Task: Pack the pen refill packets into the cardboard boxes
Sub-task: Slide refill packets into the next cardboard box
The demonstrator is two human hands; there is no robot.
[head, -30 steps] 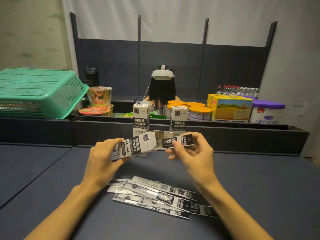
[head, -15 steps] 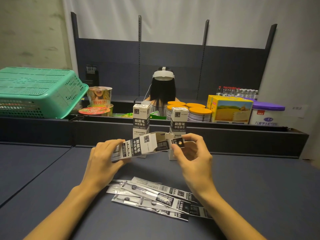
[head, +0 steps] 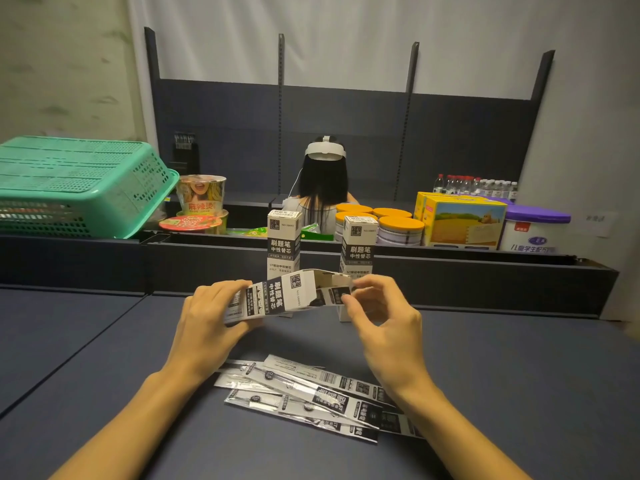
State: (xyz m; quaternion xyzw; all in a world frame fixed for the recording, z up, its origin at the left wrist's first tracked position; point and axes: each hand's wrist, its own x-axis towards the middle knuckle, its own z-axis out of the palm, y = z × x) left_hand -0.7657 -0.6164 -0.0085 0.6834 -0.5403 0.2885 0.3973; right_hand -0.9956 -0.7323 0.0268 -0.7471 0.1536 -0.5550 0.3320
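Carton (head: 277, 297), white with black printed bands, lies sideways, gripped by left hand (head: 204, 327), its 3 o'clock flaps open, pinched by right hand (head: 384, 323).

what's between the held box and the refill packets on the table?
Head view: nothing. Bare dark tabletop separates the held box, gripped by left hand and right hand, from the refill packets.

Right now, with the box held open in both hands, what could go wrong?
1. The held cardboard box hangs directly in front of two upright boxes; a forward nudge may topple them.
2. The right hand pinches only the end flap, which may crease or tear.
3. The refill packets lie overlapped under the right wrist; a sweep could scatter them.
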